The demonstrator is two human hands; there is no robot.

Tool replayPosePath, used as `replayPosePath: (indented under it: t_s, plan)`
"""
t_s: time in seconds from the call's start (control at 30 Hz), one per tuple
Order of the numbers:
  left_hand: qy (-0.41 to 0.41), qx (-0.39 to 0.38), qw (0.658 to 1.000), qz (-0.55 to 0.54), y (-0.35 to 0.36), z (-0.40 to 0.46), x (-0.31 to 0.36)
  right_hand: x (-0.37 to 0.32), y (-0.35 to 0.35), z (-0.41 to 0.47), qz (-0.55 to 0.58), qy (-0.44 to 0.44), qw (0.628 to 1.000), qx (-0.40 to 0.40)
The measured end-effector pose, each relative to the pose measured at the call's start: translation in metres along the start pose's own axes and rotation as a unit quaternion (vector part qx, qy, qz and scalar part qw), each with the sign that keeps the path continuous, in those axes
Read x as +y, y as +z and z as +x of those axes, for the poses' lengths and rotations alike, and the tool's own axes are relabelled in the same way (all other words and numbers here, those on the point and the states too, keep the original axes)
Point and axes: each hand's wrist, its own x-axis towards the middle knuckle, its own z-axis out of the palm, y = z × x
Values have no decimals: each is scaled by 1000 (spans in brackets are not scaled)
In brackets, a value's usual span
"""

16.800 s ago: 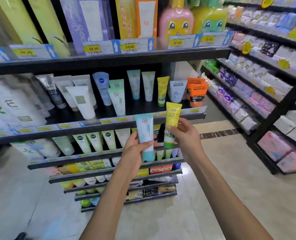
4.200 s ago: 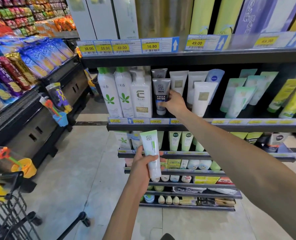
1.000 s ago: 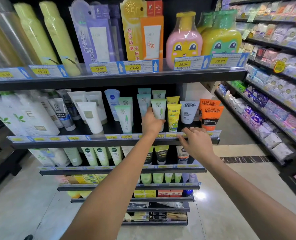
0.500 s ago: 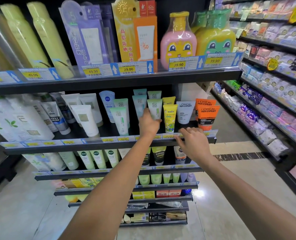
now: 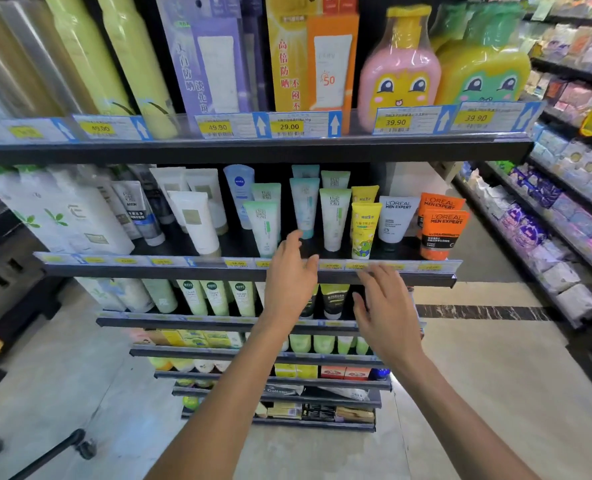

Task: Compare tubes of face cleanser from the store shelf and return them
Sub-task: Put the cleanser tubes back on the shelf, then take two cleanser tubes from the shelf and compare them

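Face cleanser tubes stand cap-down on the middle shelf point(image 5: 197, 271): a white-and-green tube point(image 5: 334, 220), a teal tube point(image 5: 304, 206), another green-topped tube point(image 5: 265, 228) and a yellow tube point(image 5: 364, 230). My left hand point(image 5: 289, 278) hovers in front of the shelf edge, fingers relaxed, holding nothing, just below the teal tube. My right hand point(image 5: 386, 306) is lower and to the right, fingers spread, empty, in front of the shelf below.
Orange L'Oreal tubes point(image 5: 443, 233) and a grey one point(image 5: 396, 216) stand at the shelf's right end. White tubes point(image 5: 197, 221) and bottles point(image 5: 76, 220) fill the left. Boxes and cartoon bottles point(image 5: 400, 71) sit above. A second rack point(image 5: 564, 209) runs along the right aisle.
My left hand has let go of the white-and-green tube, which stands on the shelf, and drawn back toward me. My right hand has dropped lower and away from the shelf edge.
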Motion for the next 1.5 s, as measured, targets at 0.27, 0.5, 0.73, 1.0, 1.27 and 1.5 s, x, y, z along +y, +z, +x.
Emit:
replayPosePath:
  t_s: [0.27,0.5,0.73,1.0,1.27,1.5]
  plan:
    - [-100,25,986,131,-89,-122,-109,-124,58,-59,58,-107,976,-181]
    - [-211,94,948,217,-200,-236,-234,-277,99,-83,70,-246,921,-293]
    - [-360,196,872,269,-313,-360,-316,-450,137,-130,146,-371,853,-337]
    - [-512,238,785,257,-384,-487,-377,-638,153,-169,208,-470,770,-378]
    - [-567,258,741,251,-437,-510,-440,-762,194,-188,230,-521,714,-407]
    - [-574,256,732,262,-531,-467,-518,-838,261,-174,202,-535,694,-437]
